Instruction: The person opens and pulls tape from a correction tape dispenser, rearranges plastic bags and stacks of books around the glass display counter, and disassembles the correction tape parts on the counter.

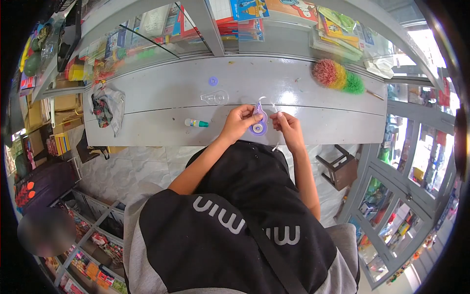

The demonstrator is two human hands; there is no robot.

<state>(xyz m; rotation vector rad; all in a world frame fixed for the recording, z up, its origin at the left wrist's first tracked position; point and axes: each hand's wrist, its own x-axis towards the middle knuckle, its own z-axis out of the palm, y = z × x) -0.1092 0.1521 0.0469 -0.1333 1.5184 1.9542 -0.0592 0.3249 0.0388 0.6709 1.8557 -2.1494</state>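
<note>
My left hand [239, 122] is closed on a purple correction tape dispenser [258, 129], held near the front edge of the grey counter. A white spool shows inside its body, and a white curl of tape stands at its tip. Just to the right, my right hand [289, 128] pinches a thin whitish strip [275, 110], apparently tape. A clear plastic cover [215, 98] lies flat beyond my left hand. Farther back is a small purple toothed wheel [213, 81]. A small bottle with a green cap [197, 123] lies on its side, left of my left hand.
A multicoloured duster [338, 77] lies at the counter's [161, 117] back right. A plastic bag [108, 109] with dark cloth-like contents sits at the left end. Glass cases with books and packets stand behind. A brown stool [339, 167] is on the floor at right.
</note>
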